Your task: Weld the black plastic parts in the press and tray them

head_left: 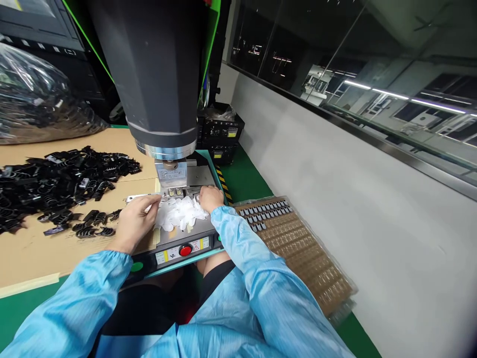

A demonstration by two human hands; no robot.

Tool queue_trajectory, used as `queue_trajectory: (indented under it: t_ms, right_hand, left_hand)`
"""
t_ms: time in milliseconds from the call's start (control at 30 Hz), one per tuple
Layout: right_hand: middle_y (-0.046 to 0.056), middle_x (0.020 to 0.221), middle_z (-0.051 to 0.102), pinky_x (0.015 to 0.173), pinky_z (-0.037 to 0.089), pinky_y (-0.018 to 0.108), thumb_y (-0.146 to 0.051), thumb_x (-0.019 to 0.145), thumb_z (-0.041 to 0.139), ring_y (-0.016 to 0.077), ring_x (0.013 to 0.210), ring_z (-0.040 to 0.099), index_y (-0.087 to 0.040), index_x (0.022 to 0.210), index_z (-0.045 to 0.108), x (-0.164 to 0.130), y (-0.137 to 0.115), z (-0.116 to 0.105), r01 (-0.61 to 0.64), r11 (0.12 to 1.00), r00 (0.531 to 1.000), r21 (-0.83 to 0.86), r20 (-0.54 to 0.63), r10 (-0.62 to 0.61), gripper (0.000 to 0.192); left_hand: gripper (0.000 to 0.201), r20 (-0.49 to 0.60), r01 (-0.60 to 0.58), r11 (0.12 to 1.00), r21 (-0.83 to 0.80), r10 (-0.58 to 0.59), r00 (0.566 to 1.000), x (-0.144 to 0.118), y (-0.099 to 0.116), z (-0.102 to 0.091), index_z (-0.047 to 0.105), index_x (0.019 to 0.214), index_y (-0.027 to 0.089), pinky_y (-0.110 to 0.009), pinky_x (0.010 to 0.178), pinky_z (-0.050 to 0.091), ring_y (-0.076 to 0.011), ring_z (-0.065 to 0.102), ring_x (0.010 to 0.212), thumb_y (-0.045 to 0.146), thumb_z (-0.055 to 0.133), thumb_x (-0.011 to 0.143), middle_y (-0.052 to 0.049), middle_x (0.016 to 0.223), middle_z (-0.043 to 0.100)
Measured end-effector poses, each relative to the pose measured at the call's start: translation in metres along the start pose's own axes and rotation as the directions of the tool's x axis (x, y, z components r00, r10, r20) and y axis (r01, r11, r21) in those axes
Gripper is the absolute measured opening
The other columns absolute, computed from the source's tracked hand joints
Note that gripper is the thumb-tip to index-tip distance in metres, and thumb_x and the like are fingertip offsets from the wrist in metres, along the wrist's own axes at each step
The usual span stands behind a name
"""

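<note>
My left hand (pixel 137 221) is at the left side of a pile of thin white translucent pieces (pixel 181 213), thumb and forefinger pinched together. Whatever lies between those fingertips is too small to make out. On the pile's other side, my right hand (pixel 210 198) is closed beside the metal fixture (pixel 175 192), and its fingertips are mostly hidden. The white pieces lie on the grey machine bed (pixel 169 237). Above the fixture hangs a clear block (pixel 172 174) under the large dark machine head (pixel 164 74). A red push button (pixel 185 250) sits on the front panel.
Many black curved plastic parts (pixel 55 184) are heaped on cardboard at the left, with a full clear plastic bag (pixel 40 97) behind. At the right lies a clear compartment tray (pixel 298 248) with several small grey pieces. Black bins (pixel 219 130) stand behind, beside a white wall (pixel 335 184).
</note>
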State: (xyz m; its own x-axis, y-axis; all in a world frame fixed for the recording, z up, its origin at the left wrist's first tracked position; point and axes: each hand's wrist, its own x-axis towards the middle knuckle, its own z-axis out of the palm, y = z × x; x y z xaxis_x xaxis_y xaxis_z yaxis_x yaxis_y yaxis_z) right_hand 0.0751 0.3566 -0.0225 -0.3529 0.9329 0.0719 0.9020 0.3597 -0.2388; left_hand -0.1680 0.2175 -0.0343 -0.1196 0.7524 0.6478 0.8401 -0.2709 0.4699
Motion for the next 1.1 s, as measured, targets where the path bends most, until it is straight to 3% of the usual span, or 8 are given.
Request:
queue_trajectory:
  t_ms: [100, 267, 400, 500, 633, 800, 1000, 1100]
  right_hand:
    - [0.008, 0.108, 0.077, 0.089, 0.050, 0.037, -0.029, 0.102, 0.066, 0.0270, 0.106, 0.070, -0.026, 0.100, 0.070, -0.001, 0.006, -0.007, -0.013, 0.993, 0.997, 0.117, -0.073, 0.022, 0.005]
    - [0.004, 0.102, 0.073, 0.081, 0.049, 0.031, -0.016, 0.104, 0.051, 0.0227, 0.092, 0.068, -0.023, 0.119, 0.059, -0.001, 0.014, -0.019, 0.007, 0.942, 0.974, 0.335, -0.217, 0.070, 0.019]
    - [0.004, 0.110, 0.070, 0.089, 0.053, 0.030, -0.010, 0.102, 0.043, 0.0204, 0.100, 0.068, -0.024, 0.111, 0.063, -0.003, 0.011, -0.019, 0.165, 0.898, 0.954, 0.408, -0.298, -0.040, 0.026]
    - [0.006, 0.119, 0.070, 0.096, 0.055, 0.030, -0.009, 0.101, 0.045, 0.0196, 0.105, 0.069, -0.022, 0.118, 0.067, -0.007, 0.004, -0.017, 0.230, 0.873, 0.946, 0.430, -0.309, -0.097, 0.031]
    - [0.008, 0.123, 0.069, 0.102, 0.055, 0.032, -0.008, 0.102, 0.051, 0.0203, 0.110, 0.069, -0.021, 0.130, 0.069, -0.013, -0.003, -0.016, 0.256, 0.891, 0.941, 0.375, -0.307, -0.142, 0.036]
    - [0.008, 0.126, 0.068, 0.103, 0.053, 0.035, -0.027, 0.109, 0.060, 0.0243, 0.116, 0.067, -0.025, 0.111, 0.075, -0.016, -0.008, -0.019, 0.259, 0.936, 0.927, 0.239, -0.333, -0.171, 0.015]
    - [0.007, 0.106, 0.077, 0.087, 0.050, 0.034, -0.034, 0.114, 0.055, 0.0258, 0.099, 0.071, -0.023, 0.129, 0.065, -0.015, -0.016, -0.018, 0.199, 0.976, 0.972, 0.092, -0.147, -0.185, 0.021]
    - [0.009, 0.111, 0.077, 0.087, 0.050, 0.033, -0.038, 0.114, 0.059, 0.0260, 0.105, 0.071, -0.022, 0.122, 0.070, -0.015, -0.015, -0.015, 0.234, 0.971, 0.964, 0.048, -0.141, -0.226, 0.021]
  left_hand:
    - [0.034, 0.110, -0.054, 0.997, 0.049, 0.049, 0.993, 0.016, -0.014, 0.019, 0.079, 0.116, 0.022, -0.045, 0.103, 0.057, -0.0297, 0.075, 0.111, 0.038, 0.050, 0.109, -0.010, 0.121, 0.081]
    - [0.042, 0.247, -0.097, 0.991, 0.096, 0.070, 0.966, 0.028, -0.024, 0.040, 0.082, 0.112, 0.021, -0.048, 0.099, 0.057, -0.0333, 0.072, 0.108, 0.039, 0.044, 0.107, -0.014, 0.120, 0.080]
    - [0.042, 0.301, -0.121, 0.988, 0.098, 0.086, 0.950, 0.030, -0.025, 0.045, 0.083, 0.113, 0.022, -0.048, 0.096, 0.058, -0.0333, 0.071, 0.104, 0.039, 0.046, 0.104, -0.015, 0.115, 0.079]
    - [0.042, 0.331, -0.144, 0.985, 0.096, 0.105, 0.938, 0.030, -0.025, 0.046, 0.082, 0.119, 0.022, -0.050, 0.100, 0.058, -0.0340, 0.071, 0.108, 0.037, 0.047, 0.102, -0.016, 0.116, 0.079]
    - [0.047, 0.361, -0.195, 0.978, 0.066, 0.159, 0.919, 0.029, -0.023, 0.047, 0.078, 0.132, 0.018, -0.054, 0.113, 0.053, -0.0354, 0.069, 0.121, 0.036, 0.046, 0.103, -0.018, 0.124, 0.079]
    - [0.051, 0.378, -0.248, 0.967, 0.054, 0.210, 0.902, 0.025, -0.023, 0.045, 0.072, 0.143, 0.017, -0.054, 0.125, 0.045, -0.0356, 0.060, 0.141, 0.039, 0.045, 0.106, -0.017, 0.140, 0.074]
    - [0.054, 0.394, -0.209, 0.968, 0.140, 0.139, 0.908, 0.022, -0.024, 0.034, 0.071, 0.143, 0.020, -0.059, 0.120, 0.046, -0.0390, 0.055, 0.145, 0.047, 0.042, 0.107, -0.015, 0.148, 0.070]
    - [0.054, 0.362, -0.183, 0.964, 0.193, 0.104, 0.926, 0.023, -0.033, 0.018, 0.072, 0.139, 0.020, -0.057, 0.118, 0.047, -0.0376, 0.058, 0.141, 0.050, 0.040, 0.108, -0.014, 0.146, 0.071]
